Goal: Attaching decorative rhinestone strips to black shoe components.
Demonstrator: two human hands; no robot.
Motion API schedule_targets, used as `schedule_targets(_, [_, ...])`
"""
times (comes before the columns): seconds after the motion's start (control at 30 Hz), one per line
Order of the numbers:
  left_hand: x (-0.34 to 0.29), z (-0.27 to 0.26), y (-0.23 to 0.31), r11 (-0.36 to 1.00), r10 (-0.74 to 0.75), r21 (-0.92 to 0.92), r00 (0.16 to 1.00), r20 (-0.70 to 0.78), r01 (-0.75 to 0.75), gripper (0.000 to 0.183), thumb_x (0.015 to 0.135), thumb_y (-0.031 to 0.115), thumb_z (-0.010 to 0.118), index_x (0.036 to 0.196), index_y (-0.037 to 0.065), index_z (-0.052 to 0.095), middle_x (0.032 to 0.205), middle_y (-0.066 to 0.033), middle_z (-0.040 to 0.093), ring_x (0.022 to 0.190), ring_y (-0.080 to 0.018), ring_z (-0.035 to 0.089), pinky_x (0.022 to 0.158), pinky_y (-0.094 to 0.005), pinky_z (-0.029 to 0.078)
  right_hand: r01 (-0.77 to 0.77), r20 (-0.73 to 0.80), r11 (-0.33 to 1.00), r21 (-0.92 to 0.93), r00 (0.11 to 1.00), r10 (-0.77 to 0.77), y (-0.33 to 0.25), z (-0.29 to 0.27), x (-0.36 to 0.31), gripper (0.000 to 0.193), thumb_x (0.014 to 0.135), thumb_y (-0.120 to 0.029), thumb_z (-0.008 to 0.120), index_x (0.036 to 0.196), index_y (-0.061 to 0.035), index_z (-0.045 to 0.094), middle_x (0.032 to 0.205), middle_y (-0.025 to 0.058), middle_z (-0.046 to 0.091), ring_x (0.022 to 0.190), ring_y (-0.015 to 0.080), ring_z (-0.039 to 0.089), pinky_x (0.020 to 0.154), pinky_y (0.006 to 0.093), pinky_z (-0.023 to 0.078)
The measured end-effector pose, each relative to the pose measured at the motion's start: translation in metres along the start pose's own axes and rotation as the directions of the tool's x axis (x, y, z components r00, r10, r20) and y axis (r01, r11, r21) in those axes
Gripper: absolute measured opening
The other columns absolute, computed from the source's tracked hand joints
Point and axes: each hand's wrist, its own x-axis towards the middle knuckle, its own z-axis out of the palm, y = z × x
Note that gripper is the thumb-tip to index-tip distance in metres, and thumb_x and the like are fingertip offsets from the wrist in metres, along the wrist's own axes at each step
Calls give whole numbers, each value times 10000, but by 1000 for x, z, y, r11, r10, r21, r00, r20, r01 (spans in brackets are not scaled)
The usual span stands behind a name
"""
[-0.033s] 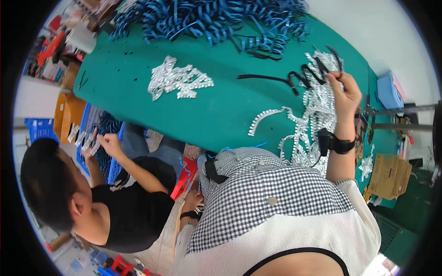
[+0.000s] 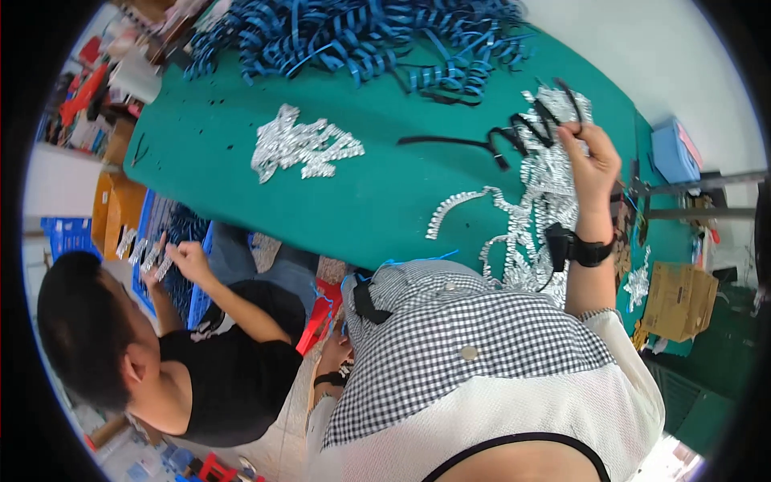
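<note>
One black coil [image 2: 482, 144] is still hanging pinched in my right hand [image 2: 596, 161], unreleased. I cannot tell whether my left hand [image 2: 336, 352] is gripping.

A green-topped table [image 2: 385, 197] carries a tangled heap of blue-and-black spiral strips [image 2: 345, 40] along its far side, a small pile of silver crimped strips [image 2: 277, 149] left of centre, a longer silver crimped heap [image 2: 548, 185] down the right, and scattered dark scraps [image 2: 230, 147] at left.

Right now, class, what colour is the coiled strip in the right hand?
The coiled strip is black; head view.
</note>
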Motion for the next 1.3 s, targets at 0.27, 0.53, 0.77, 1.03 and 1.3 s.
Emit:
schedule_targets(0.27, [46,-46,115,910,-115,-412,986,-118,57,127,777,60,603,863,-27,635,762,-69,638,644,-130,581,591,-242,456,94,41,996,11,995,-94,-11,3,-10,170,639,-2,733,779,-32,642,800,62,626,694,157,593,585,249,468])
schedule_targets(0.53, [151,-157,323,776,374,-476,909,-182,-415,113,817,11,577,905,-30,635,789,-41,601,674,-89,533,616,-200,418,372,102,919,130,917,-385,-37,11,-11,229,583,14,720,786,-59,642,797,51,624,716,187,596,593,271,482])
schedule_targets(0.77, [150,-176,436,617,618,-655,784,60,-437,120,823,55,589,903,-12,648,788,-37,605,692,-80,564,588,-183,421,391,98,885,252,900,-426,-58,16,-8,228,587,-25,754,786,-63,648,797,49,628,686,182,595,577,272,474])
schedule_targets(1.03, [160,-170,456,503,652,-856,702,286,-119,161,819,103,614,931,-8,646,764,-73,647,683,-103,592,572,-213,458,356,156,872,337,892,-424,-62,21,-5,225,594,-47,757,794,-58,655,816,60,633,708,196,601,603,284,472])
schedule_targets(1.3, [160,-170,453,491,648,-862,715,263,-128,134,804,72,610,904,-13,639,739,-86,642,622,-122,594,526,-230,456,341,166,889,306,900,-402,-66,24,-3,240,576,6,734,793,-63,656,820,46,634,723,182,607,592,276,489])
